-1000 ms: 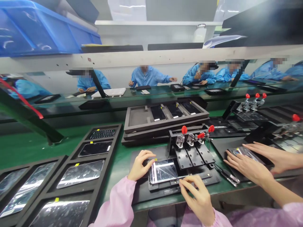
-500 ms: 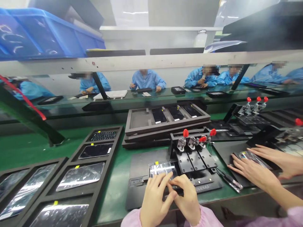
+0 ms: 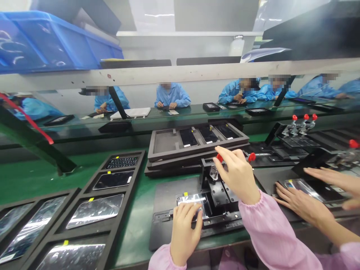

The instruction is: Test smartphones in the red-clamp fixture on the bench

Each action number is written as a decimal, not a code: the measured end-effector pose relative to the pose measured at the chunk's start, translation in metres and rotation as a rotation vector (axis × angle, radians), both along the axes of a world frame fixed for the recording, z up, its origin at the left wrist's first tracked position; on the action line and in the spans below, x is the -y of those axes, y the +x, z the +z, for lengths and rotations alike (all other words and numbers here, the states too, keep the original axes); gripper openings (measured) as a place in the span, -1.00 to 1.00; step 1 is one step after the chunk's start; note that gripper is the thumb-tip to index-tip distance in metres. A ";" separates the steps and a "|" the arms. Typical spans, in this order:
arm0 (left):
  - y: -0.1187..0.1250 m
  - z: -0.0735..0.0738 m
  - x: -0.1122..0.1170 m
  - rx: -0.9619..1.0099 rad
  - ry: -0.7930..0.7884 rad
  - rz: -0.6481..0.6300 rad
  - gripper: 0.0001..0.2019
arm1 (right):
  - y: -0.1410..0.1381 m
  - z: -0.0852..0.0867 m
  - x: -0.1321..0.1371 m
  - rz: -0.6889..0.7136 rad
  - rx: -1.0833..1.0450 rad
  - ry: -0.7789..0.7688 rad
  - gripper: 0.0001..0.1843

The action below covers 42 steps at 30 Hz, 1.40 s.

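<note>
A factory room with pale walls and a green table (image 3: 135, 243) is the setting, with people in blue sleeves (image 3: 173, 95) seated along a far bench (image 3: 185, 112) across the upper frame. Just below and right of centre is the right hand (image 3: 237, 172), its grip with thumb and fingers apart and a red knob (image 3: 219, 157) of a toggle clamp (image 3: 214, 172) showing in the gap; whether skin meets knob cannot be told. The left hand (image 3: 185, 228), at lower centre, has curled fingers over the near-left part of a smartphone (image 3: 206, 210); whether that grip pinches or merely rests cannot be told. The smartphone lies in the black fixture (image 3: 165, 191), long axis running left to right across the frame, its right part beside the black press plates (image 3: 217, 193). It sits lower and to the left of the right grip, directly at the fingertips of the left hand, which is clearly the nearer; the right hand is nearer the clamp. Farther out, a second red knob (image 3: 252, 157) shows right of the right hand, stacked foam trays (image 3: 194, 150) rise above the fixture, another foam tray (image 3: 119, 221) bearing screens fills lower left, and a co-worker's hands (image 3: 306, 206) work at right.
</note>
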<state>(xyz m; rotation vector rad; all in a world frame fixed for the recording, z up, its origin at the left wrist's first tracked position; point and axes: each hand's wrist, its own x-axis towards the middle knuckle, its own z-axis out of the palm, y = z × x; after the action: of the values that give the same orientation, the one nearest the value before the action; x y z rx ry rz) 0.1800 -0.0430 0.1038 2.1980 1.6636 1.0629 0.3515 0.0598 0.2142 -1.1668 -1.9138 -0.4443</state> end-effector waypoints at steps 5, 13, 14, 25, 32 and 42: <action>0.008 -0.007 -0.002 0.078 0.092 0.067 -0.81 | 0.002 -0.003 0.016 -0.001 0.079 -0.016 -0.82; 0.010 -0.016 -0.001 0.097 0.132 0.175 -0.71 | 0.010 -0.075 0.071 -0.025 0.009 -0.012 -0.54; 0.011 -0.017 -0.001 0.096 0.125 0.176 -0.71 | 0.009 -0.084 0.071 -0.064 0.040 -0.021 -0.54; 0.013 -0.017 0.002 0.094 0.118 0.189 -0.67 | -0.004 -0.104 0.066 -0.196 0.185 -0.195 -0.50; 0.017 -0.015 0.006 0.128 0.111 0.190 -0.53 | 0.000 -0.108 0.089 0.093 0.003 -0.222 -0.50; -0.030 -0.018 0.022 0.051 0.056 0.163 -0.40 | -0.014 -0.120 0.088 0.100 -0.189 -0.178 -0.31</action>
<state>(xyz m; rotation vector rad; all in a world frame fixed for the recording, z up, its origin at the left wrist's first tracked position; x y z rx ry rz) 0.1498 -0.0649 0.0855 2.0779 1.8381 1.2092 0.3378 -0.0287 0.0942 -1.1757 -1.8642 -0.1071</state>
